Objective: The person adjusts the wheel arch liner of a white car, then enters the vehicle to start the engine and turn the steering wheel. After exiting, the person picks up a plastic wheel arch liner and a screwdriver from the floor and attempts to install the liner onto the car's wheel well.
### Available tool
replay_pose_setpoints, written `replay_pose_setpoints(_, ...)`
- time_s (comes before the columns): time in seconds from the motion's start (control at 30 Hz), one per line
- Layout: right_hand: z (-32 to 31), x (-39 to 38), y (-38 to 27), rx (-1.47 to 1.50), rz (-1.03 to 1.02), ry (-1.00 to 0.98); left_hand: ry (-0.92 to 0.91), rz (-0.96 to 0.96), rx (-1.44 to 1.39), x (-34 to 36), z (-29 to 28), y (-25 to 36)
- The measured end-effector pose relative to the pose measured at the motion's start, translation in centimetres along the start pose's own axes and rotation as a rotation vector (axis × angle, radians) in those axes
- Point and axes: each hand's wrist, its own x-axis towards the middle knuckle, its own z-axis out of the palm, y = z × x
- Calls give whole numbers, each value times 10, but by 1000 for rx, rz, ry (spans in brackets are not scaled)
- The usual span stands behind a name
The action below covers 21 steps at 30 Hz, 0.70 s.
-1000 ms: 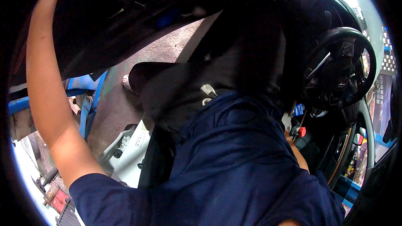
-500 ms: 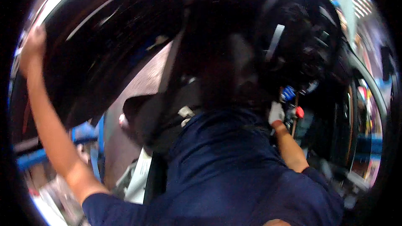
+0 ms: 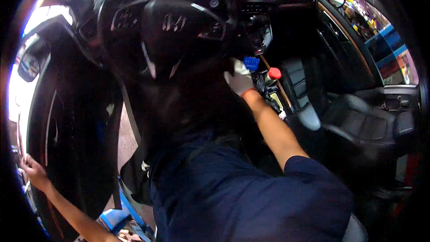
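Observation:
At the far left my bare left hand (image 3: 35, 172) grips the upper edge of the open car door (image 3: 83, 121). My right hand (image 3: 241, 79), in a pale glove with an orange cuff, is beside the centre console. Its thumb and fingers are apart, and I see nothing held in it. Next to its fingertips is a small blue packet (image 3: 251, 63). Just right of the glove stands a container with a red cap (image 3: 274, 73) in the console, among dark items and a yellow-labelled thing (image 3: 275, 101).
The steering wheel (image 3: 165, 40) and dashboard are in front of me. To the right are a black leather passenger seat (image 3: 363, 116) and the passenger door (image 3: 342, 40). A gap at the left shows the floor outside and a blue frame (image 3: 130, 206).
My view has swung right and inward, bringing the steering wheel and passenger seat into sight. The left hand appears lower, still at the door; the right hand remains by the console.

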Motion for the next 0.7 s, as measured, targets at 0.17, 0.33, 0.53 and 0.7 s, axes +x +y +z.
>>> replay_pose_setpoints(0.17, -11, 98, -71, 165, 183, 71, -344, -116, -936, -12, 19, 254)
replay_pose_setpoints(0.33, 29, 154, -74, 354, 262, 44, -792, -20, -1059, -20, 1, 457)
replay_pose_setpoints(0.53, 32, 180, -76, 471, 290, 76, -624, 185, -1051, -20, 23, 482)
replay_pose_setpoints(0.7, 32, 198, -88, 500, 290, 106, -587, 182, -948, -9, 33, 458)
